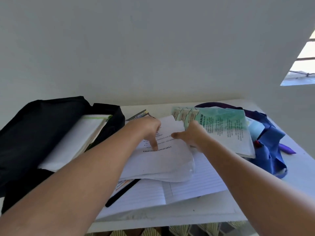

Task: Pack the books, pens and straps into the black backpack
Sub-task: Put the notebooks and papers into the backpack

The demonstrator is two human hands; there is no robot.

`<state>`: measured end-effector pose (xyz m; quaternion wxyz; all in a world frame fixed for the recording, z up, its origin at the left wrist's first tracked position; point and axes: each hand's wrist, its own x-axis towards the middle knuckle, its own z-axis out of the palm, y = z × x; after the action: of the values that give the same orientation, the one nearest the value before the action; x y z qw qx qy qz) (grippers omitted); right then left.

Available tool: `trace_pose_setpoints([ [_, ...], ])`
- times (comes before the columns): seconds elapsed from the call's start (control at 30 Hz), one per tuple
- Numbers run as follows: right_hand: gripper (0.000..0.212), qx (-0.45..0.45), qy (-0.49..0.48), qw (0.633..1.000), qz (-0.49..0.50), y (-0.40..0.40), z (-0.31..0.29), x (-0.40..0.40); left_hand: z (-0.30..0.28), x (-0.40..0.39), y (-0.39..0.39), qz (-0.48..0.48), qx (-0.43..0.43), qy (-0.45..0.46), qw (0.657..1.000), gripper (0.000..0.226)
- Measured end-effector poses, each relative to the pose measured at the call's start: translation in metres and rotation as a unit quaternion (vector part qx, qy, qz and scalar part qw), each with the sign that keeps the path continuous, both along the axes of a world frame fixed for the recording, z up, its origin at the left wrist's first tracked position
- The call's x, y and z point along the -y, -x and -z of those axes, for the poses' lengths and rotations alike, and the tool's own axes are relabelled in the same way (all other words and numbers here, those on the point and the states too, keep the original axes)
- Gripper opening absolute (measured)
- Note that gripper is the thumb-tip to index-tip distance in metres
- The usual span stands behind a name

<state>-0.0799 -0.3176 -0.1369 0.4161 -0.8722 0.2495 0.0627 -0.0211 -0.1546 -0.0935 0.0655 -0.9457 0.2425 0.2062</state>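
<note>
Inside the black backpack [34,126], white books [80,138]; right hand [192,137] gripping green booklets [221,128], left hand [146,128] fingers loose.

Single head-worn wide-angle view, looking forward and down from close above the white table [213,213]. It faces a bare wall [153,48]; both forearms enter from the bottom edge.
</note>
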Motion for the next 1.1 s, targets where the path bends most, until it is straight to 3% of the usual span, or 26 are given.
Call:
trace_pose_setpoints([
  [0.13,0.084,-0.023,-0.076,0.997,0.004,-0.007,0.008,0.009,0.001,-0.002,0.001,-0.001,0.007,0.01,1.0,0.083],
  [0.37,0.056,-0.041,-0.107,0.993,-0.018,0.001,0.001,-0.001,0.012,-0.014,0.003,-0.028,0.011,0.067,0.997,0.088],
  [0.57,0.05,0.024,-0.163,0.986,-0.002,0.008,-0.004,-0.008,0.028,-0.033,-0.004,-0.081,0.041,0.222,0.971,0.119],
  [0.7,0.042,0.116,-0.039,0.992,-0.036,0.013,-0.011,-0.011,0.017,-0.048,-0.018,-0.145,0.109,0.303,0.936,0.116],
  [0.87,0.027,0.17,0.063,0.979,-0.087,0.022,-0.012,-0.007,0.008,-0.05,-0.027,-0.15,0.007,0.34,0.928,0.108],
  [1.03,0.026,0.306,0.113,0.94,-0.1,0.027,-0.02,0.007,-0.009,-0.044,-0.034,-0.098,-0.114,0.394,0.907,0.07],
  [1.1,0.025,0.349,0.145,0.921,-0.097,0.025,-0.028,0.017,-0.026,-0.041,-0.037,-0.095,-0.124,0.394,0.905,0.075],
])
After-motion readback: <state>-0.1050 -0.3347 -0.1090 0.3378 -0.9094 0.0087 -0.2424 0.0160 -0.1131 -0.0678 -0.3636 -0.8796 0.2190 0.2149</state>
